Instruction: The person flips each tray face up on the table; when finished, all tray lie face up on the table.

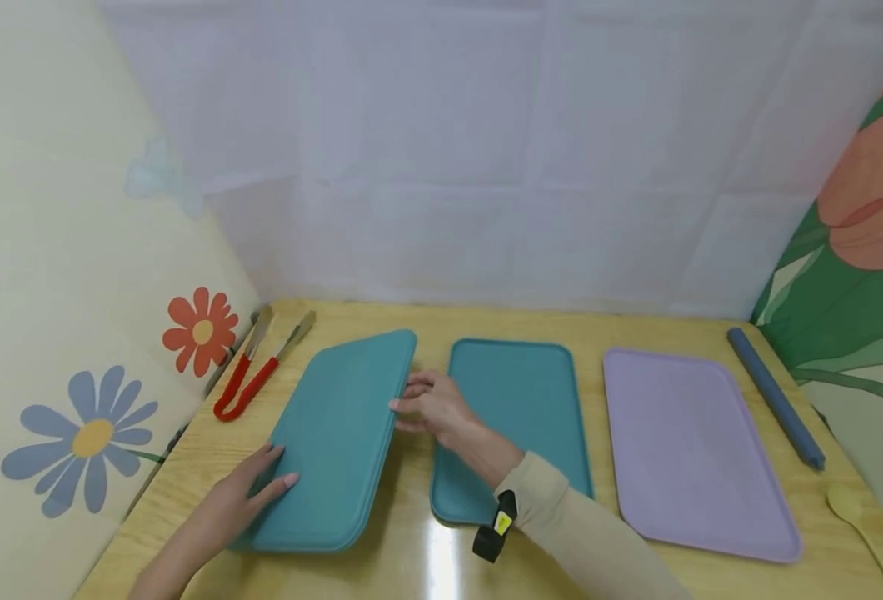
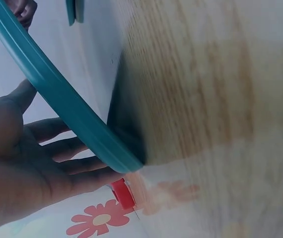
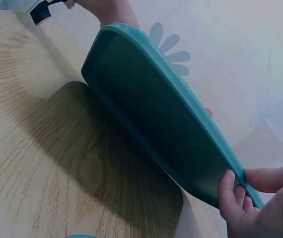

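Note:
A teal tray [image 1: 336, 442] tilts on the left of the table, its right long side raised and its flat underside turned up. My right hand [image 1: 434, 408] pinches that raised edge. In the right wrist view the thumb lies on one face, with curled fingers [image 3: 231, 196] on the hollow, shaded side. My left hand [image 1: 242, 492] rests near the tray's lower left edge with fingers extended. The left wrist view shows its fingers [image 2: 67, 148] reaching straight past the ridged rim [image 2: 57, 89]. A second teal tray [image 1: 512, 417] lies flat beside it, partly hidden by my right forearm.
Red-handled tongs [image 1: 246, 383] lie at the back left. To the right are a lilac tray [image 1: 696, 450], a blue-grey rod [image 1: 775, 396] and a pale yellow spoon [image 1: 846, 504] near the table's right edge. White cloth [image 1: 449, 167] hangs behind the table, with flower-printed panels at both sides.

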`<state>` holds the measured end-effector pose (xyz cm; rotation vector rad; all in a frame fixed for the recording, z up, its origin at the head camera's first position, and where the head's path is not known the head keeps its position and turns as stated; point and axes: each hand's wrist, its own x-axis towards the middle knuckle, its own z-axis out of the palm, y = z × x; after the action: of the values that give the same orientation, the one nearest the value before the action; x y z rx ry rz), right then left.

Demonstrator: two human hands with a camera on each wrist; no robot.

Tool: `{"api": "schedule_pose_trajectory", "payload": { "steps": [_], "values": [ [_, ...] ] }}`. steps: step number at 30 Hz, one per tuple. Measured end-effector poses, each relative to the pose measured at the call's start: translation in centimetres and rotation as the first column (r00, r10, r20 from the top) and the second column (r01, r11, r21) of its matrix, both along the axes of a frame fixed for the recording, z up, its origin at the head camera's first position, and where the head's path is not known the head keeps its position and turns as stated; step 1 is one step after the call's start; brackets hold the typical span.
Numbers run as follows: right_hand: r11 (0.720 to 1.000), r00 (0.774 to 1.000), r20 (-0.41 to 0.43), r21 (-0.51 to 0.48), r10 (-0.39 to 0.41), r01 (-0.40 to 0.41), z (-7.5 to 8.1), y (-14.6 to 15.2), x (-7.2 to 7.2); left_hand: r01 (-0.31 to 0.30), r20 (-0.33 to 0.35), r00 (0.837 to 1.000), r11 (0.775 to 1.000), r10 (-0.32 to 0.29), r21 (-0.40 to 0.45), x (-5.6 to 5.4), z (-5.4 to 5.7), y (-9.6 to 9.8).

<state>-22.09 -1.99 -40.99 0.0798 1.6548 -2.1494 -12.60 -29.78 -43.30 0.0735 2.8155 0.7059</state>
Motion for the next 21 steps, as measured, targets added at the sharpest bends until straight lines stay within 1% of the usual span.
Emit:
{"api": "schedule_pose_trajectory", "payload": {
  "steps": [3,5,9,12,16,19,21],
  "values": [
    [1.000,1.000,-0.003,-0.001,0.012,-0.012,0.2,0.1,0.1,0.000,-0.029,1.000,1.000,-0.001,-0.005,0.9,0.0,0.3],
    [1.000,1.000,0.004,-0.002,0.016,-0.016,0.5,0.2,0.0,0.010,-0.052,0.999,1.000,-0.010,0.012,1.4,-0.1,0.5],
    [1.000,1.000,0.017,-0.008,0.012,-0.012,1.0,0.6,-0.4,0.037,-0.046,0.998,0.997,-0.034,0.068,2.3,-0.2,0.9],
    [1.000,1.000,0.024,-0.015,0.016,-0.015,1.4,0.8,-0.7,0.074,-0.060,0.996,0.993,-0.069,0.088,2.9,-0.3,1.0],
    [1.000,1.000,0.022,-0.024,0.014,-0.014,1.7,0.9,-0.8,0.146,-0.108,0.985,0.984,-0.134,0.105,3.4,-0.4,0.8],
    [1.000,1.000,0.007,-0.022,0.011,-0.011,1.9,1.0,-0.8,0.182,-0.123,0.978,0.974,-0.166,0.135,3.6,-0.4,0.7],
    [1.000,1.000,-0.001,-0.026,0.011,-0.011,2.0,1.0,-0.7,0.194,-0.144,0.974,0.972,-0.174,0.136,3.7,-0.4,0.7]
  ]
}}
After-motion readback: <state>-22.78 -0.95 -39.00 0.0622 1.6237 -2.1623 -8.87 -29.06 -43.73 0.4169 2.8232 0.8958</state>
